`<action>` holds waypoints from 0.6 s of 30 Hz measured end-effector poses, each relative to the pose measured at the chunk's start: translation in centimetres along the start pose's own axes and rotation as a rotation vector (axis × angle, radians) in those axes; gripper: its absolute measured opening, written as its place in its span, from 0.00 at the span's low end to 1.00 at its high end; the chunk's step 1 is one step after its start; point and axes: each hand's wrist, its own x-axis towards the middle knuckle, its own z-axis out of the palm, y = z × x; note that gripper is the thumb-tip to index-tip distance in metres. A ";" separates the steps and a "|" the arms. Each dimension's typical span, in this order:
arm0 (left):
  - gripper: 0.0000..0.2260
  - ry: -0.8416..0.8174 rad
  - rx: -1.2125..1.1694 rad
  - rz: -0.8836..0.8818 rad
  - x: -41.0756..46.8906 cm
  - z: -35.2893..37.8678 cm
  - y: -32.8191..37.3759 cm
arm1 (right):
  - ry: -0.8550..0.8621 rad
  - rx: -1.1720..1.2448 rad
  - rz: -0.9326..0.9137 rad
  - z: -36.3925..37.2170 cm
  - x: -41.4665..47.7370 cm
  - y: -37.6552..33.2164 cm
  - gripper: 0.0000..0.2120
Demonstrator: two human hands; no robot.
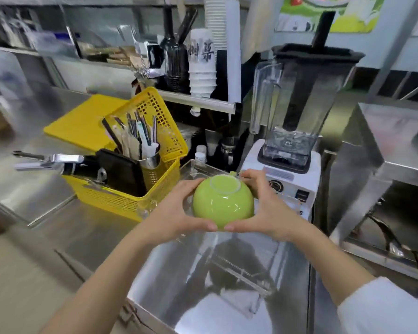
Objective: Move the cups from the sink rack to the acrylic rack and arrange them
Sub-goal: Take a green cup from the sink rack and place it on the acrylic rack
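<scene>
A green cup is held upside down, its pale foot ring facing up, between both hands. My left hand cups its left side and my right hand its right side, thumbs meeting under the near rim. The cup hovers over a clear acrylic rack whose far edge shows behind it, between the yellow basket and the blender. Whether the cup touches the rack is hidden by my hands. Below my arms lies the steel sink with a wire rack in it; I see no cups on that rack.
A yellow plastic basket with a steel utensil holder, straws and a black item stands left of the cup. A white-based blender stands right behind it. A faucet handle juts in from the left. A steel shelf unit is at right.
</scene>
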 end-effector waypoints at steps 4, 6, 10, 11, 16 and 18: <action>0.41 -0.060 0.126 -0.047 1.9 -2.0 -2.3 | -0.010 -0.061 0.034 2.2 3.0 1.2 0.42; 0.45 -0.109 0.221 -0.070 2.8 -2.6 -3.3 | -0.045 -0.102 0.054 2.8 4.2 1.8 0.40; 0.46 -0.125 0.278 -0.075 4.1 -3.5 -4.8 | -0.039 -0.174 0.086 3.6 6.4 2.4 0.38; 0.46 -0.122 0.286 -0.076 4.4 -3.7 -5.1 | -0.035 -0.204 0.094 3.8 6.9 2.5 0.38; 0.46 -0.088 0.340 -0.053 5.5 -4.4 -6.3 | -0.021 -0.308 0.153 4.5 8.8 2.9 0.39; 0.46 -0.076 0.374 -0.035 6.0 -4.6 -6.6 | -0.016 -0.282 0.161 4.7 9.4 3.0 0.40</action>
